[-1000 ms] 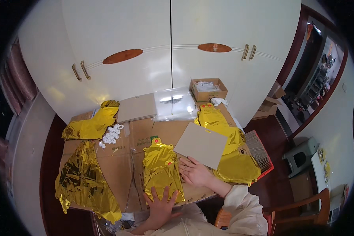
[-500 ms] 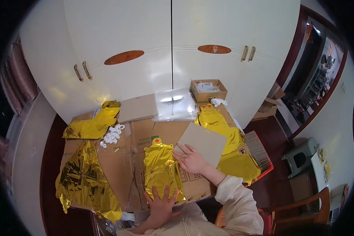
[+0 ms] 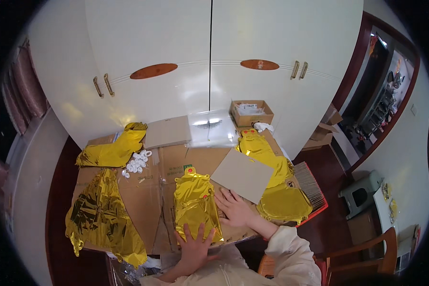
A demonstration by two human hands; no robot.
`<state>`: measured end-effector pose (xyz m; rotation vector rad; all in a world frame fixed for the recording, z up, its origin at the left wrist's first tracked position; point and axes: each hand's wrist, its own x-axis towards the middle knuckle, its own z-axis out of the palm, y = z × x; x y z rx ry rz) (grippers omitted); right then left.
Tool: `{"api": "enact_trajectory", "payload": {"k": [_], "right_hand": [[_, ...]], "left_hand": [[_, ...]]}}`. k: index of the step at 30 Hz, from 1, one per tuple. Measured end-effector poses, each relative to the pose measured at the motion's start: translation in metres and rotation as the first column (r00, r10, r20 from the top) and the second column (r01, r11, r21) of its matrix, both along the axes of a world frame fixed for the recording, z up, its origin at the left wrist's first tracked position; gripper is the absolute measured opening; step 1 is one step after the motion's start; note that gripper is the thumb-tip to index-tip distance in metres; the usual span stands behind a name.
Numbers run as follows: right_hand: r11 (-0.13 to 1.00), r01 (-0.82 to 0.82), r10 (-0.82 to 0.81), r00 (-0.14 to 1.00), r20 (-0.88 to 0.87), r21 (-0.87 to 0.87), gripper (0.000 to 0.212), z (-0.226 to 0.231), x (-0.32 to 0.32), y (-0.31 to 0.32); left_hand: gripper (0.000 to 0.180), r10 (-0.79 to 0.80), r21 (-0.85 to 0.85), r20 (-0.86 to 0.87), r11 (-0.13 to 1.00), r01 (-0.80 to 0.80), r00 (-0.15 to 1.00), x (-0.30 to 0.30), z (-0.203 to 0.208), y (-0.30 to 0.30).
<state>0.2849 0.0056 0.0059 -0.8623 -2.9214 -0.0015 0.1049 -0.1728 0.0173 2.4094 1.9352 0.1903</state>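
The left hand presses, fingers spread and grasping nothing, on the near end of the gold foil balloon lying flat on the cardboard-covered table. It looks thin, light, slippery and crease-prone, so flat palms or edge pinches suit it. The right hand lies open just beside its right edge, near a plain cardboard sheet.

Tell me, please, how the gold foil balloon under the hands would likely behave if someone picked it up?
The gold foil balloon lies flat and crinkled, so it would probably flop and drape. It looks thin, so likely very light. Its glossy surface may slip, which may be why the left hand and right hand press on it.
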Motion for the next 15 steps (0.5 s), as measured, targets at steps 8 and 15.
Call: {"api": "enact_trajectory", "payload": {"k": [8, 15], "right_hand": [[0.987, -0.076, 0.087, 0.993, 0.074, -0.14, 0.065, 0.009, 0.012, -0.022], [0.988, 0.008, -0.001, 0.999, 0.048, -0.153, 0.057, 0.011, -0.005, 0.008]], "left_hand": [[0.097, 0.007, -0.021, 0.006, 1.0, -0.007, 1.0, 0.0, -0.003, 0.0], [0.1, 0.013, -0.074, -0.007, 0.997, -0.013, 1.0, 0.001, 0.005, 0.001]]}}
